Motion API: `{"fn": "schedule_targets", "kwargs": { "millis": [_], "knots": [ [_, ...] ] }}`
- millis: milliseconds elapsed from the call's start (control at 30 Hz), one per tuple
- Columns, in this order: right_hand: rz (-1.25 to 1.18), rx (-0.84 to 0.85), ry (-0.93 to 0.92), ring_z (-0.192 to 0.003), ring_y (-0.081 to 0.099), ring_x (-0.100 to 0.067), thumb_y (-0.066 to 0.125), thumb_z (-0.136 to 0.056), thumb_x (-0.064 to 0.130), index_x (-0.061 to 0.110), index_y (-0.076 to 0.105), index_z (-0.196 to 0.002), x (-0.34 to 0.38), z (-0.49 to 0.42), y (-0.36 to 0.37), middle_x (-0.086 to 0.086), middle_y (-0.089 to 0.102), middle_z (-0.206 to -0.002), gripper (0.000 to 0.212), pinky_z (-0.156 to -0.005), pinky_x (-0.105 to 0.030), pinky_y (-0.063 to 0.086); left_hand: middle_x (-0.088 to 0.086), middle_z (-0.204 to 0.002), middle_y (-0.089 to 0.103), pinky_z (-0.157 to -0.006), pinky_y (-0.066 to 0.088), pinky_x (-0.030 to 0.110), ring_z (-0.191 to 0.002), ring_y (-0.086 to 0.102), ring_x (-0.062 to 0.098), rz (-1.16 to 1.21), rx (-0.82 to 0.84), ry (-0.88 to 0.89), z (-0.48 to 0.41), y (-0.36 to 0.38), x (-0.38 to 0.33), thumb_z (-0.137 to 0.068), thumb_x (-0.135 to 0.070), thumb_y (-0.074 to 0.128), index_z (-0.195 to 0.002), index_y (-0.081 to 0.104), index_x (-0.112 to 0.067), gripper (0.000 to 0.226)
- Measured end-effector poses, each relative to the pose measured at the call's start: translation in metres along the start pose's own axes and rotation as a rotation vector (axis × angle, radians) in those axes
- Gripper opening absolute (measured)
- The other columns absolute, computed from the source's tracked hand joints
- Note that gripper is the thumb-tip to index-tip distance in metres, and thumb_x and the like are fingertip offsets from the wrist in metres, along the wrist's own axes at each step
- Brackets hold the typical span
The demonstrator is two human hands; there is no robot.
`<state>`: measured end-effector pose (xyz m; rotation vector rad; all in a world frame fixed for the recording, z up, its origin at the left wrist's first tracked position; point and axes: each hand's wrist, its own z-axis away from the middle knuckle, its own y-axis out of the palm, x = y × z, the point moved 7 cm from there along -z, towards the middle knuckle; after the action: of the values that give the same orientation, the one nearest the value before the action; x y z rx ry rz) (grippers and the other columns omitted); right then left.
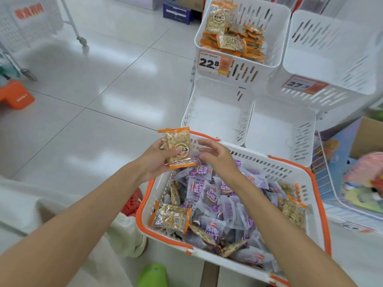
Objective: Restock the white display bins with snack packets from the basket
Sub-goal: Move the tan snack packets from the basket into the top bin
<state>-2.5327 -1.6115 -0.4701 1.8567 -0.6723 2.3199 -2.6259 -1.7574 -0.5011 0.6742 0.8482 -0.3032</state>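
A white basket (310, 206) with orange trim sits in front of me, full of purple snack packets (209, 195) and a few orange-edged ones (172, 218). My left hand (157, 160) grips an orange-edged packet of nuts (178, 149) upright above the basket's far left corner. Just right of that packet my right hand (215, 158) hovers with loosely spread fingers and holds nothing. Beyond the basket stand white display bins: the upper left one (275, 38) holds several orange-edged packets, while the upper right bin (331, 48) and two lower bins (217, 112) show bare floors.
Price tags reading 22.8 (214, 63) and 27.9 (302, 84) hang on the upper bins. A wire rack with goods (352, 183) and a cardboard box stand at right. A white trolley (31, 23) and an orange stool (16, 96) are at far left on the tiled floor.
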Motion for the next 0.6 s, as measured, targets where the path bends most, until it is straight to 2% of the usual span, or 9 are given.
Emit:
{"fn": "schedule_targets", "kwargs": {
  "millis": [100,167,233,300,367,433,500,567,600],
  "knots": [
    [0.09,0.06,0.151,-0.111,0.061,-0.012,0.072,-0.088,0.035,0.022,0.062,-0.123,-0.016,0.006,0.0,0.006,0.063,-0.122,0.039,-0.099,-0.034,0.049,0.02,-0.122,0.066,-0.075,0.06,0.041,-0.098,0.071,0.03,-0.059,0.027,0.036,-0.005,0.016,0.0,-0.087,0.004,0.067,-0.135,0.048,-0.011,0.054],
    [0.073,0.025,0.152,-0.1,0.064,-0.015,0.074,-0.088,0.027,0.015,0.066,-0.111,-0.021,0.01,-0.009,0.0,0.068,-0.11,0.028,-0.093,-0.033,0.052,0.018,-0.127,0.064,-0.082,0.059,0.046,-0.103,0.07,0.03,-0.116,0.061,0.038,-0.011,0.031,0.004,-0.088,-0.002,0.068,-0.137,0.047,-0.014,0.055],
    [-0.069,-0.129,0.106,-0.089,0.065,-0.016,0.07,-0.089,0.01,0.015,0.066,-0.095,-0.015,0.015,-0.034,-0.001,0.069,-0.097,0.009,-0.087,-0.034,0.055,0.01,-0.135,0.059,-0.081,0.059,0.046,-0.111,0.067,0.026,-0.14,0.065,0.043,-0.017,0.043,0.007,-0.089,-0.021,0.071,-0.13,0.054,-0.021,0.044],
    [-0.042,-0.296,0.02,-0.085,0.064,-0.007,0.067,-0.088,0.002,0.018,0.068,-0.091,-0.005,0.023,-0.076,0.006,0.068,-0.091,0.017,-0.082,-0.026,0.054,0.001,-0.139,0.051,-0.08,0.059,0.044,-0.121,0.059,0.023,-0.142,0.004,0.052,-0.024,0.055,0.009,-0.088,-0.038,0.072,-0.119,0.059,-0.028,0.036],
    [0.152,-0.296,-0.093,-0.081,0.061,0.001,0.067,-0.088,0.002,0.018,0.074,-0.094,0.009,0.034,-0.109,0.01,0.067,-0.089,0.018,-0.078,-0.017,0.05,-0.001,-0.138,0.052,-0.089,0.057,0.043,-0.123,0.055,0.019,-0.219,-0.022,0.064,-0.028,0.074,0.013,-0.089,-0.044,0.067,-0.126,0.053,-0.028,0.043],
    [0.309,-0.168,-0.109,-0.081,0.061,-0.003,0.068,-0.09,0.006,0.014,0.076,-0.101,0.013,0.044,-0.125,0.01,0.066,-0.089,0.016,-0.078,-0.02,0.05,0.002,-0.131,0.06,-0.089,0.057,0.035,-0.114,0.062,0.017,-0.381,0.081,0.063,-0.029,0.107,0.024,-0.086,-0.041,0.07,-0.131,0.048,-0.029,0.052],
    [0.396,-0.081,-0.095,-0.08,0.063,-0.013,0.069,-0.09,0.009,0.011,0.076,-0.101,0.006,0.053,-0.133,0.0,0.069,-0.088,0.013,-0.077,-0.031,0.051,0.0,-0.12,0.065,-0.084,0.057,0.032,-0.106,0.067,0.018,-0.555,0.249,0.021,-0.025,0.144,0.046,-0.082,-0.03,0.076,-0.125,0.05,-0.034,0.05],
    [0.36,-0.056,-0.079,-0.081,0.065,-0.022,0.071,-0.089,0.01,0.011,0.076,-0.101,-0.003,0.062,-0.14,-0.013,0.072,-0.092,0.013,-0.076,-0.039,0.052,0.001,-0.117,0.066,-0.088,0.056,0.036,-0.101,0.067,0.02,-0.573,0.366,-0.078,-0.023,0.169,0.076,-0.083,-0.014,0.075,-0.118,0.056,-0.031,0.044],
    [0.313,-0.069,-0.048,-0.084,0.066,-0.018,0.072,-0.088,0.011,0.013,0.074,-0.107,-0.011,0.067,-0.147,-0.011,0.073,-0.097,0.02,-0.078,-0.036,0.052,0.005,-0.117,0.068,-0.087,0.055,0.036,-0.096,0.067,0.02,-0.54,0.392,-0.138,-0.022,0.176,0.089,-0.085,-0.01,0.073,-0.12,0.058,-0.025,0.041]
  ]
}}
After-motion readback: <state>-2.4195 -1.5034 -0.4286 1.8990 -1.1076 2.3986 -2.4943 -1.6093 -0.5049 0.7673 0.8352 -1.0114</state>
